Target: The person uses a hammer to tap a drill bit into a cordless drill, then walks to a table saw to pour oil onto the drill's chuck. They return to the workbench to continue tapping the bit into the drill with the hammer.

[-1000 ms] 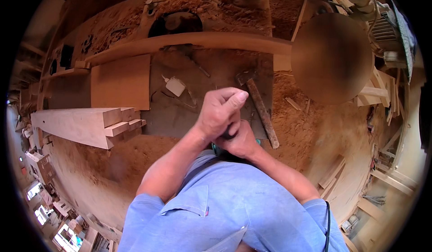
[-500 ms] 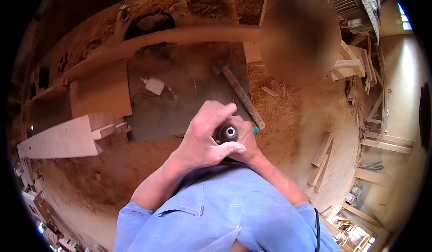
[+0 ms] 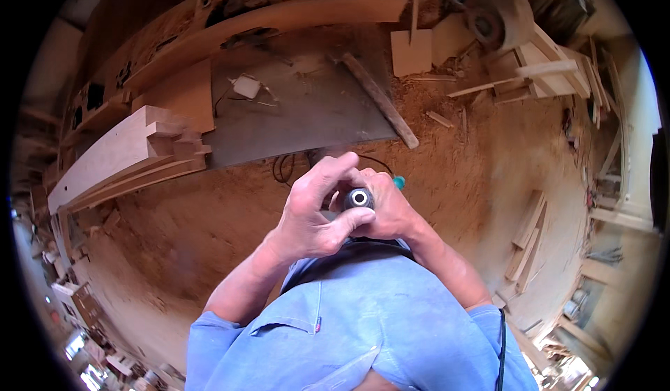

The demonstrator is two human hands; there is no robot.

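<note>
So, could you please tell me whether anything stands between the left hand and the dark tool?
Nothing visible does: the left hand curves around the dark tool, though whether it touches is unclear. The right hand seems to hold it from the other side.

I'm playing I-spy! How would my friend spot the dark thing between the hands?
Find the big blue shirt. Just above it, the left hand and right hand meet around a dark, round-ended tool. Unlike the small teal thing beside the right hand, its end shows a pale ring around a dark hole.
</note>
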